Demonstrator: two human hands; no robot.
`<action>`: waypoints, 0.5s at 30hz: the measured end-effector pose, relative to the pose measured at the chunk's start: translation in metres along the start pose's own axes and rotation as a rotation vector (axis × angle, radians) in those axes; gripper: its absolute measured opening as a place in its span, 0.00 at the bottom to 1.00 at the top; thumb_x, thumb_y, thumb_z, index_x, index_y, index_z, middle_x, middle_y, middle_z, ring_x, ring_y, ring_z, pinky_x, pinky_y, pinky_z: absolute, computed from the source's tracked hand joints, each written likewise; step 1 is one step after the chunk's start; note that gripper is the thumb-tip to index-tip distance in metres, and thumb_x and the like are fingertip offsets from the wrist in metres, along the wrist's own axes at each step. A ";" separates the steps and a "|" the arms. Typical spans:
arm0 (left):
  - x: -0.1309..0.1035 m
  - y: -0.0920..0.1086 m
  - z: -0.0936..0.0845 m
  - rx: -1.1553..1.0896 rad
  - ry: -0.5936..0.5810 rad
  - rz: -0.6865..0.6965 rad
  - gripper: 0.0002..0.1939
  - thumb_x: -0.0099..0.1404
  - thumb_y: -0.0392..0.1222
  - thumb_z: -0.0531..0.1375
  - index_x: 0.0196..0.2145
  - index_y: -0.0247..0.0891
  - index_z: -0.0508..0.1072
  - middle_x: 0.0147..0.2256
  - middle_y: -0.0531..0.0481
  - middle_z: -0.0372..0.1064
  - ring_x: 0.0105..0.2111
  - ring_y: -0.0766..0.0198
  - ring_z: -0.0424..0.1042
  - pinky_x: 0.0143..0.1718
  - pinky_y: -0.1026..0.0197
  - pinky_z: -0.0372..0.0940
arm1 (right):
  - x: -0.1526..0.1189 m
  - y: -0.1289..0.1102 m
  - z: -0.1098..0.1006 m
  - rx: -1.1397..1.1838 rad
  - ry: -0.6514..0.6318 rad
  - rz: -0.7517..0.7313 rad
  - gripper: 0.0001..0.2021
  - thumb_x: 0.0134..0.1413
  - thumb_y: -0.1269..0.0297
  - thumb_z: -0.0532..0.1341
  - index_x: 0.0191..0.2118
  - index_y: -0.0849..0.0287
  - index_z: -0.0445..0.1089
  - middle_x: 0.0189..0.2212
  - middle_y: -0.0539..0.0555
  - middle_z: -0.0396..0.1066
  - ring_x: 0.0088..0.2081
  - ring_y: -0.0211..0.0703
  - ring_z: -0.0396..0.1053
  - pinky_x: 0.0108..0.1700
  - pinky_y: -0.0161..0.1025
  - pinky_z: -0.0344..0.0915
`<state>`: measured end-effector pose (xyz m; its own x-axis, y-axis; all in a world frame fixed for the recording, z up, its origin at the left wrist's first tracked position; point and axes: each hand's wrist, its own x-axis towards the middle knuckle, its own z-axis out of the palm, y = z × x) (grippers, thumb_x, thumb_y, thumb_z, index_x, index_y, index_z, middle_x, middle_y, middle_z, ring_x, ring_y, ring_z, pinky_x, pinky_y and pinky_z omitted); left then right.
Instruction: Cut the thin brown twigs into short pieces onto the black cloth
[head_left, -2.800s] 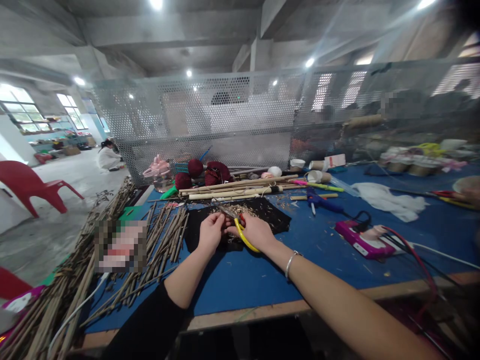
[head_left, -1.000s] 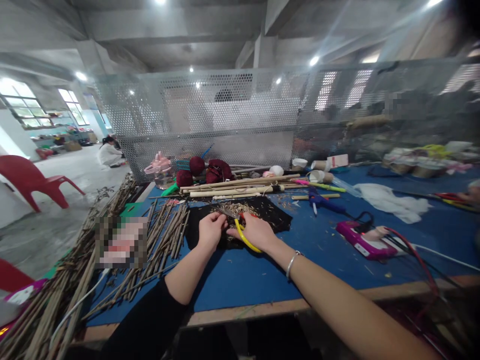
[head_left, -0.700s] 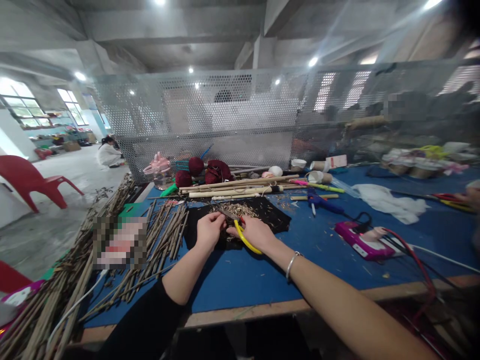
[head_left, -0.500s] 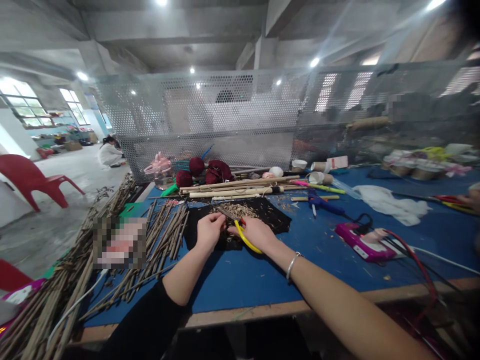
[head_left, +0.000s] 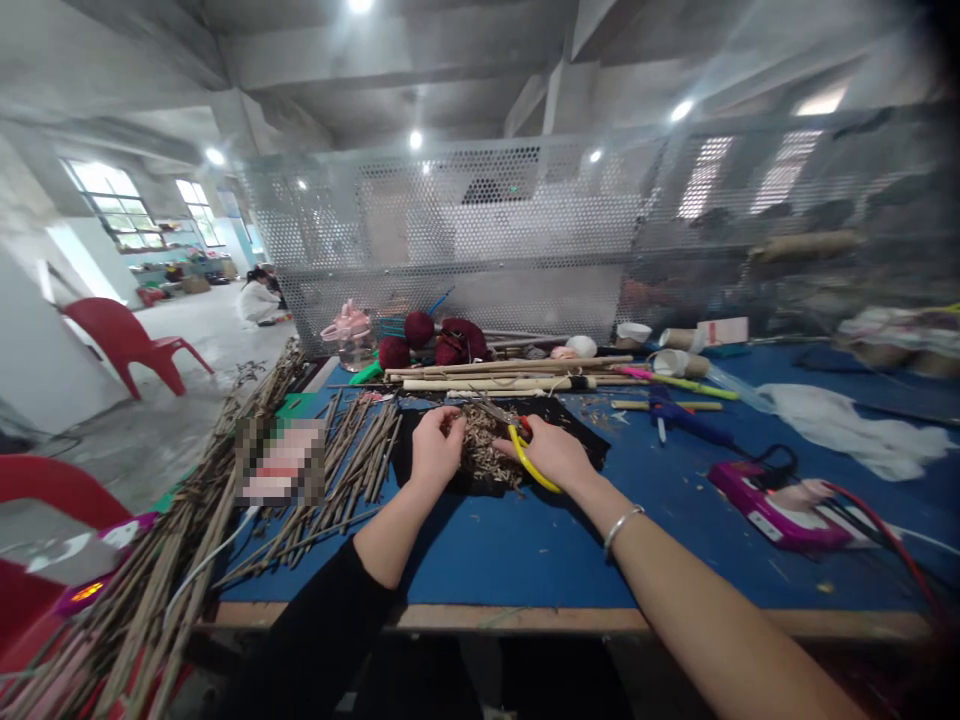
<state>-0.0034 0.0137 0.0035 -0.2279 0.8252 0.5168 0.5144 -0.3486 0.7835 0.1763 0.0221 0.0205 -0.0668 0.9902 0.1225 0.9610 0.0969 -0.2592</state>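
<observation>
My right hand [head_left: 556,452] is wrapped around yellow-handled scissors [head_left: 534,465], whose metal blades point up and left over a heap of short brown stem cuttings [head_left: 487,445]. The cuttings lie on a black cloth [head_left: 596,447]. At the heap's left edge is my left hand [head_left: 437,447], its fingers curled toward the thumb. Whatever it may be pinching is too small to make out. Beside it on the left lies a spread of dry brown sticks [head_left: 360,450].
A long bundle of dried stalks [head_left: 172,540] overhangs the table's left end by a blurred-out phone-like object [head_left: 281,462]. Bamboo rods [head_left: 495,384] and maroon yarn balls [head_left: 457,342] line the back. To the right are a blue glue gun [head_left: 686,420] and a purple power strip [head_left: 776,508].
The view has swung left, so everything sits further right. My left hand has drawn apart from the scissors' blades, and more of the cuttings show between my hands.
</observation>
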 end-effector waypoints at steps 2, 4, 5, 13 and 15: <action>0.009 0.004 -0.009 0.107 -0.005 0.056 0.10 0.57 0.39 0.55 0.36 0.34 0.72 0.32 0.46 0.70 0.31 0.65 0.67 0.36 0.63 0.61 | 0.001 0.001 0.000 0.000 -0.012 0.011 0.28 0.41 0.35 0.52 0.34 0.57 0.64 0.31 0.58 0.71 0.35 0.49 0.69 0.31 0.37 0.57; 0.026 0.009 -0.026 0.267 -0.085 0.109 0.09 0.57 0.38 0.55 0.34 0.34 0.73 0.33 0.46 0.71 0.33 0.64 0.68 0.38 0.63 0.61 | 0.001 0.000 0.000 0.019 0.006 0.006 0.27 0.42 0.36 0.52 0.34 0.57 0.64 0.31 0.57 0.71 0.34 0.49 0.69 0.31 0.36 0.57; 0.038 0.011 -0.038 0.363 -0.169 0.115 0.09 0.56 0.38 0.56 0.34 0.35 0.73 0.32 0.46 0.71 0.33 0.64 0.68 0.39 0.63 0.61 | 0.001 0.000 0.000 0.034 0.017 -0.001 0.27 0.42 0.36 0.52 0.34 0.57 0.64 0.31 0.57 0.71 0.35 0.49 0.69 0.31 0.36 0.57; 0.110 -0.004 -0.151 0.982 -0.616 -0.008 0.09 0.46 0.40 0.62 0.28 0.36 0.76 0.26 0.47 0.72 0.33 0.59 0.70 0.37 0.64 0.60 | 0.000 -0.001 0.001 0.102 0.058 -0.031 0.25 0.43 0.39 0.53 0.38 0.55 0.65 0.30 0.55 0.71 0.34 0.49 0.69 0.30 0.36 0.56; 0.106 -0.016 -0.163 1.008 -0.646 -0.076 0.08 0.47 0.40 0.60 0.26 0.37 0.76 0.23 0.49 0.71 0.30 0.60 0.70 0.36 0.65 0.61 | 0.000 -0.001 0.000 0.102 0.052 -0.039 0.24 0.43 0.39 0.53 0.37 0.55 0.65 0.30 0.55 0.71 0.33 0.49 0.69 0.29 0.35 0.55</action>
<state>-0.1702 0.0345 0.1020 0.0234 0.9996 -0.0137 0.9992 -0.0229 0.0330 0.1754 0.0219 0.0207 -0.0868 0.9793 0.1827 0.9254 0.1471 -0.3492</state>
